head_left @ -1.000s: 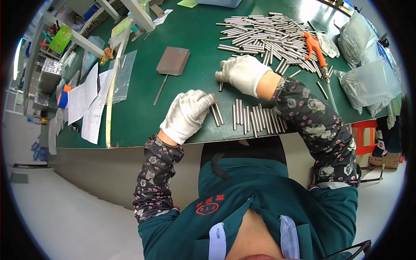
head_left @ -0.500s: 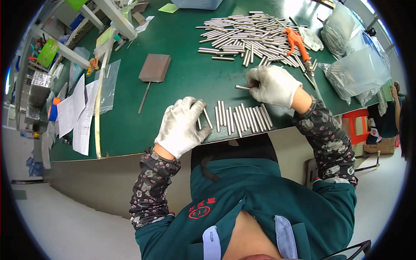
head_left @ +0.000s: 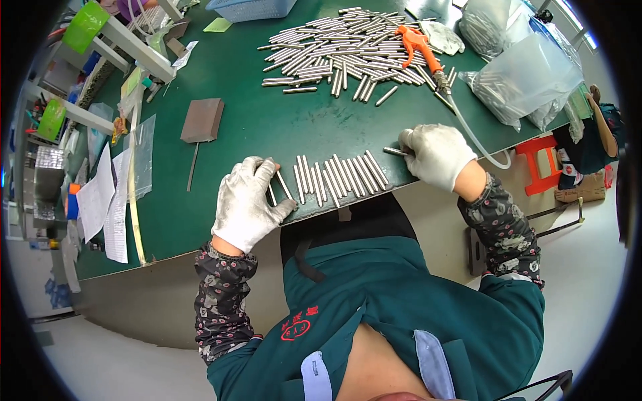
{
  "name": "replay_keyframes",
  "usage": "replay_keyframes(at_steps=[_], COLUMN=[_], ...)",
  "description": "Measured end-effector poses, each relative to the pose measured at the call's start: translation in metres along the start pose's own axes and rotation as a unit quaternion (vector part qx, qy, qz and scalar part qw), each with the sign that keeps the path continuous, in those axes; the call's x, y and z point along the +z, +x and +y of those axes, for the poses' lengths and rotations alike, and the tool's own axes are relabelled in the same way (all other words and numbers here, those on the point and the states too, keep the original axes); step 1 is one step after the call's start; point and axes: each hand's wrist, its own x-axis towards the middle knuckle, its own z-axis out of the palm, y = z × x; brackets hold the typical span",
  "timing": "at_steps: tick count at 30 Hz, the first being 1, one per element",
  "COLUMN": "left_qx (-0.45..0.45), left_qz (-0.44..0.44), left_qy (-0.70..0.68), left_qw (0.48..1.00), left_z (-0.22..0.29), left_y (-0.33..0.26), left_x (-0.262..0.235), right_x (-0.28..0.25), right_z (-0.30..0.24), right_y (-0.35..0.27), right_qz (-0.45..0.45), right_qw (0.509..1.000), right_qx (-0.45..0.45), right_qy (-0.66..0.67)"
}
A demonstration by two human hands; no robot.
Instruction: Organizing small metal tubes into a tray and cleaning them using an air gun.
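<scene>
My right hand (head_left: 438,155), in a white work glove, pinches a short metal pin (head_left: 394,151) just past the right end of a row of pins (head_left: 340,178). The row lies side by side along the near table edge, its ends uneven. My left hand (head_left: 249,202), gloved too, rests on the table at the row's left end. Its fingers and thumb are spread, with two pins (head_left: 284,182) lying partly under them. Farther back, a big loose pile of the same pins (head_left: 334,50) covers the table. One pin (head_left: 386,95) lies at the pile's near edge.
An orange air blow gun (head_left: 416,45) with a hose lies on the pile's right side. Clear plastic bags of pins (head_left: 528,80) stand at the right edge. A brown block (head_left: 202,119) with a thin rod sits left, near papers (head_left: 118,200). A blue basket (head_left: 251,8) stands behind.
The view has shifted, so the table appears farther left. My right hand has moved right and nearer with its pin, away from the pile. My left hand stays by the row's left end.
</scene>
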Motion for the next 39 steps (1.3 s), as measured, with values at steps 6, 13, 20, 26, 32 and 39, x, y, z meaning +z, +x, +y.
replay_keyframes(at_steps=[6, 13, 20, 26, 32, 39], left_qx=[0.02, -0.024, -0.007, 0.012, -0.043, -0.046], left_qz=[-0.014, 0.045, -0.005, 0.022, 0.026, 0.088], left_qy=[-0.017, -0.066, -0.033, -0.058, -0.057, 0.136], left_qw=[1.0, 0.997, 0.999, 0.998, 0.997, 0.986], left_z=[-0.008, -0.01, -0.003, 0.008, -0.008, -0.031], left_y=[0.0, -0.007, 0.002, 0.0, -0.005, -0.002], left_x=[0.001, 0.008, 0.008, 0.006, 0.012, 0.006], right_x=[0.002, 0.013, 0.018, 0.018, 0.019, 0.016], right_z=[-0.014, -0.011, -0.01, -0.009, -0.009, -0.009], right_y=[-0.002, -0.002, -0.004, -0.004, -0.005, -0.007], right_qz=[-0.002, 0.031, 0.045, 0.045, 0.044, 0.044], right_qw=[0.992, 0.982, 0.979, 0.978, 0.978, 0.977], right_qx=[0.017, 0.03, 0.038, 0.033, 0.034, 0.034], right_qy=[0.127, 0.186, 0.194, 0.201, 0.2, 0.204])
